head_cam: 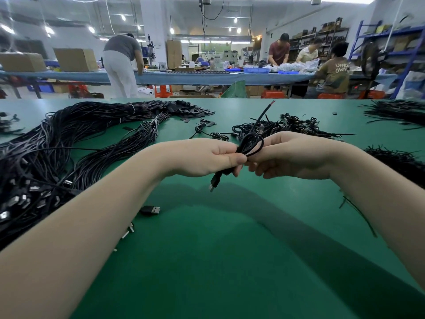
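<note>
The left hand [202, 157] pinched the coiled USB cable [251, 143] at its waist, above the table [230, 261]. The right hand [292, 157] hooked its fingers through the loop. Had either grip slackened, the springy coil would likely have unwound, dropping its dangling plug [215, 181].

Left grip [202, 157], right grip [292, 156] and forearms [92, 217] seem bare.
</note>
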Tool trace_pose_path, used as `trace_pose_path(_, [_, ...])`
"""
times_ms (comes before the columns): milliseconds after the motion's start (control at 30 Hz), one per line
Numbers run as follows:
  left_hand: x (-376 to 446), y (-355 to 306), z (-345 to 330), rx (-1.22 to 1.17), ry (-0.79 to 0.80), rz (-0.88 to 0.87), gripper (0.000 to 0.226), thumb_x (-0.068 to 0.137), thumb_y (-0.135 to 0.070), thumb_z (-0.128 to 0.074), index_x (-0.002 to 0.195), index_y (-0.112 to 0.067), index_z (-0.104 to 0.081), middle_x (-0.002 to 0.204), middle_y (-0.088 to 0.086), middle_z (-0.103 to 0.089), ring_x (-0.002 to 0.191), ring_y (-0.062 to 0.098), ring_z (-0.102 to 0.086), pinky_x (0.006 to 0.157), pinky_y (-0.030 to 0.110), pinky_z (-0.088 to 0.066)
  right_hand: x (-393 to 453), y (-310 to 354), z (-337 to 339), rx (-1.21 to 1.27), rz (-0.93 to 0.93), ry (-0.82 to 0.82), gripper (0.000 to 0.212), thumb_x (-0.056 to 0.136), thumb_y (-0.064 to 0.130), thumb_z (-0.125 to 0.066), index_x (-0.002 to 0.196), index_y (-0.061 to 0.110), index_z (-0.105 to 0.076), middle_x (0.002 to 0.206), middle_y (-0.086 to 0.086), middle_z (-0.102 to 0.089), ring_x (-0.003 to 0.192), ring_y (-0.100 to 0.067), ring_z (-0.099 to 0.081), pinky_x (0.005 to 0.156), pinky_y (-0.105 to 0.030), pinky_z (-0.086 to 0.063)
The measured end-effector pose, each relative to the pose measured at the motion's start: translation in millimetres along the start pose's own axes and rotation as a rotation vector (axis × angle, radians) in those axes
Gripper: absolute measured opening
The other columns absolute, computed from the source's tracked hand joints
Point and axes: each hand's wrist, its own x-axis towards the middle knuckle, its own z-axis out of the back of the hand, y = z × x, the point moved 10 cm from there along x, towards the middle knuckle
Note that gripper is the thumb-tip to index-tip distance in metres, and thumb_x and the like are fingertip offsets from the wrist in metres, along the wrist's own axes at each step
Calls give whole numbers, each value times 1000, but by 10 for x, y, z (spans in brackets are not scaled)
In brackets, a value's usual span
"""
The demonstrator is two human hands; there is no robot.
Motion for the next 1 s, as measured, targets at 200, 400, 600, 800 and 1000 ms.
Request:
trace_pose_path(200, [-53,-189,-70,-260,83,-98,36,86,-58,-36,82,-31,-61,85,-16,-57,81,0,-52,82,27,-47,-71,-69,-182,204,-52,244,22,77,30,-63,84,13,-76,70,3,-58,65,-10,-54,63,-20,-46])
trace_pose_path(400, [-45,-135,-41,-307,54,-64,34,95,-50,-36,83,-28,-58,73,-21,-55,75,-1,-51,76,23,-44,-15,30,-50,166,38,96,18,64,37,-73,70,21,-70,70,3,-60,63,-12,-55,60,-23,-42])
trace_pose_path(600, [-26,-48,140,-239,-107,-21,36,98,-49,-35,83,-28,-60,80,-10,-54,74,2,-50,72,24,-46,38,-1,-8,290,23,25,17,68,39,-71,70,22,-73,69,5,-62,61,-10,-56,56,-20,-45])
trace_pose_path(800, [-5,12,184,-252,-176,9,37,97,-50,-35,87,-25,-59,81,-12,-60,78,3,-54,71,24,-48,71,12,-53,314,69,-5,17,66,37,-73,71,21,-74,68,7,-61,59,-7,-56,54,-17,-45])
trace_pose_path(1000, [1,51,191,-253,-205,31,34,95,-54,-36,84,-33,-60,85,-13,-63,84,6,-58,72,25,-49,63,30,-24,297,65,-68,24,68,30,-74,85,13,-73,74,6,-67,60,-5,-58,54,-16,-47])
